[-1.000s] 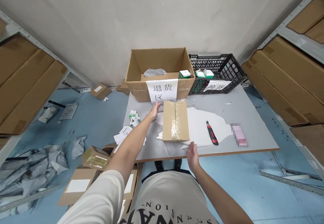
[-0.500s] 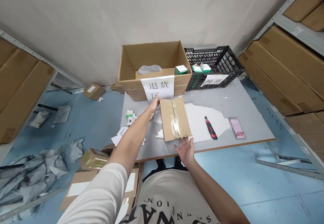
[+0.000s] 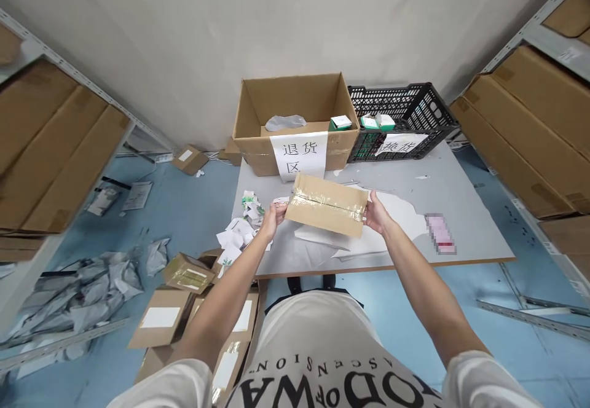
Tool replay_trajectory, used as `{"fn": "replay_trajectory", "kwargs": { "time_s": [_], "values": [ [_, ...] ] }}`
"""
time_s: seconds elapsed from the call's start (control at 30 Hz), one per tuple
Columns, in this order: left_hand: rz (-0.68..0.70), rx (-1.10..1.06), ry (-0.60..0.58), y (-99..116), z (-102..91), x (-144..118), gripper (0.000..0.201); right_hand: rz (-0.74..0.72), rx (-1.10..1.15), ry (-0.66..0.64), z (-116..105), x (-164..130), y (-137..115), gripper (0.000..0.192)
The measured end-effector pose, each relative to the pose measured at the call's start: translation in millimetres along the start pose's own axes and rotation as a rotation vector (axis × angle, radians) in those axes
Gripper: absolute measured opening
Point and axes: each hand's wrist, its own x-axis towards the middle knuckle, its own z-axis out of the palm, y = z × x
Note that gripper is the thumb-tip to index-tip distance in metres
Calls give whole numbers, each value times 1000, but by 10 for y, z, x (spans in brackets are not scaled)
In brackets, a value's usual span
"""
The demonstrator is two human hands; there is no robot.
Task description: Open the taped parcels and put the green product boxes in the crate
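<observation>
Between my hands, above the table, is a flat cardboard box point(image 3: 329, 202) with clear tape along its seam. My left hand point(image 3: 275, 216) grips its left end, and the fingers of my right hand point(image 3: 378, 214) are closed on the right end. The box lies crosswise and slightly tilted. Beneath it are sheets of white paper point(image 3: 318, 236). The red and black utility knife seen earlier does not show; my right hand and forearm cover that area.
An open carton point(image 3: 255, 156) with a paper sign stands at the table's back, beside a black crate point(image 3: 433, 134) holding small green-white boxes. Paper scraps point(image 3: 235, 236) lie left, a pink blurred item point(image 3: 440, 233) right. Taped boxes point(image 3: 159, 316) are stacked on the floor, left.
The box has turned from lengthwise to crosswise. My right hand, earlier spread at the near edge, now grips the right end. The utility knife has gone out of sight.
</observation>
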Motion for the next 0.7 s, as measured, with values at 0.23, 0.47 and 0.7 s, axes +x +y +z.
{"fn": "replay_trajectory", "kwargs": {
  "time_s": [0.23, 0.47, 0.7],
  "values": [
    [-106, -80, 65, -306, 101, -329, 84, 165, -257, -155, -73, 317, -88, 84],
    [-123, -84, 138, -367, 77, -417, 86, 234, -192, -174, -28, 343, -93, 82],
    [-26, -49, 157, -476, 19, -365, 83, 95, -60, -235, -156, 193, 215, 77]
  ]
}}
